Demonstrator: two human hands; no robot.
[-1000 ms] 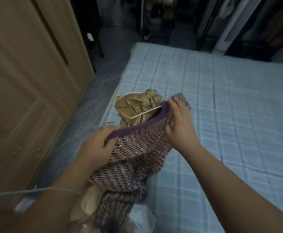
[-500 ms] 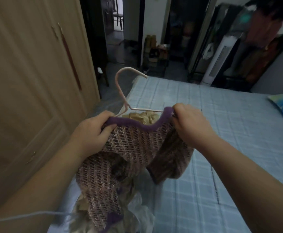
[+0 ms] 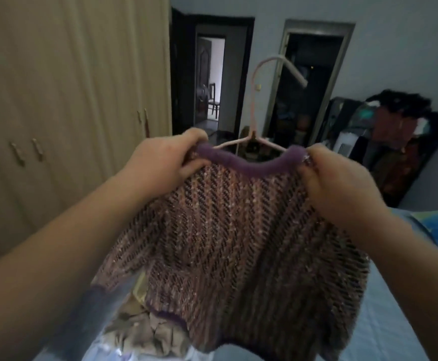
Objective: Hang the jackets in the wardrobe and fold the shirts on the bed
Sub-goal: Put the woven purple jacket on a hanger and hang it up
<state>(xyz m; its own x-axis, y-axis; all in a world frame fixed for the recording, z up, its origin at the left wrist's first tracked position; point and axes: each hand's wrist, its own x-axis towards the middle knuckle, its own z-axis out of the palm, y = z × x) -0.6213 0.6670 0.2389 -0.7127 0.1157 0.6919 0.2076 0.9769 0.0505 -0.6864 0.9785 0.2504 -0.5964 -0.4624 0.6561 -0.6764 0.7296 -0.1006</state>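
A knitted jacket (image 3: 241,225) on a pink hanger (image 3: 254,110) is gripped at both shoulders by the left hand (image 3: 160,162) and right hand (image 3: 340,183), above a blue checked bed (image 3: 384,324), beside a closed beige wardrobe (image 3: 64,100).

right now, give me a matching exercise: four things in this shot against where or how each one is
1 purple knit jacket
2 hanger
3 wardrobe
4 bed

a doors closed, on the left
b gripped at the collar by left hand and right hand
c light blue, lower right
d hook poking up above the collar

Pairs: 1-b, 2-d, 3-a, 4-c
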